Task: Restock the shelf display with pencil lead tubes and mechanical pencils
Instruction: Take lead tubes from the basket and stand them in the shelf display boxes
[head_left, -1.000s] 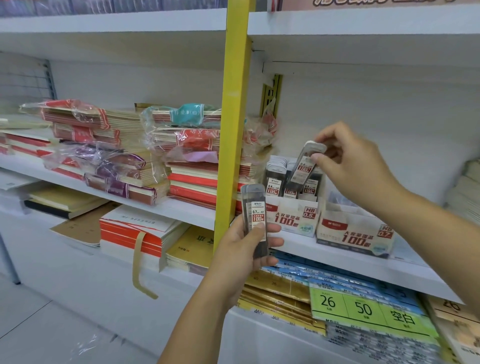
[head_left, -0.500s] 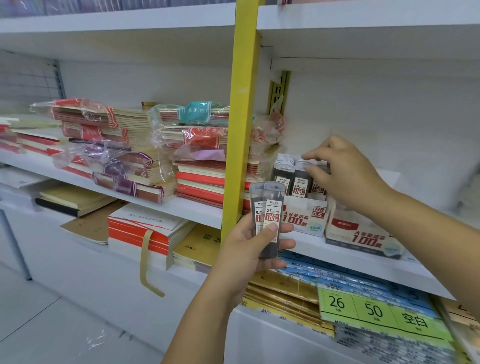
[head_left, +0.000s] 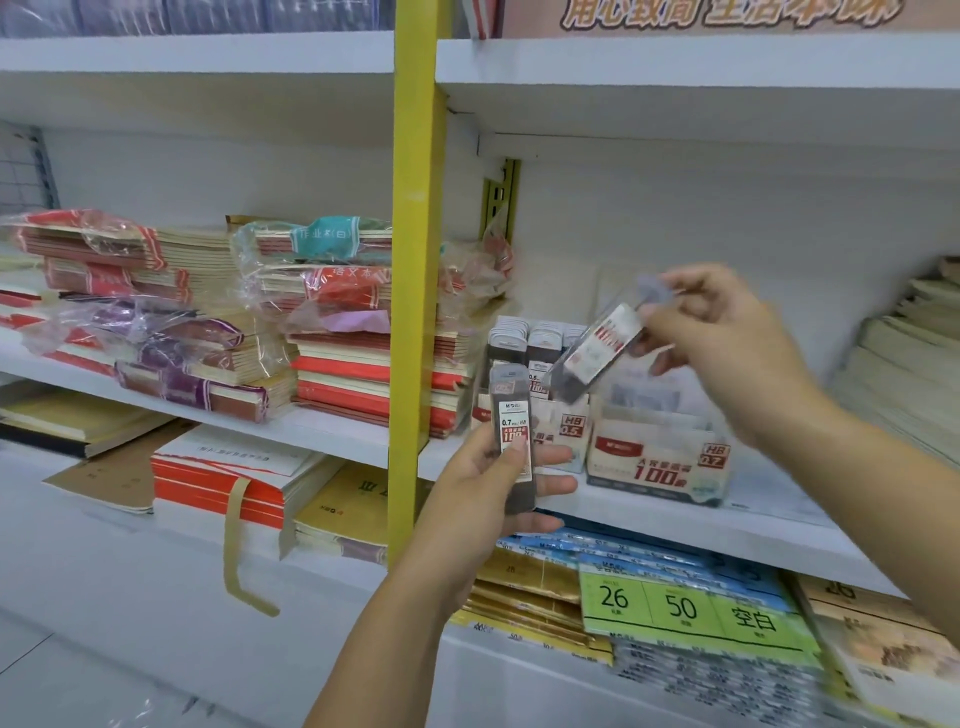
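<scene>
The right hand (head_left: 727, 338) pinches a tilted lead tube (head_left: 597, 353) by its top above the display boxes (head_left: 660, 462), while the left hand (head_left: 478, 499) grips a second tube (head_left: 511, 441) marked 0.7 nearer, so turn the tilted one upright, check its blurred label, then lower it into the matching box.

White shelving (head_left: 208, 57), yellow upright (head_left: 415, 260), pale floor (head_left: 57, 670)
</scene>
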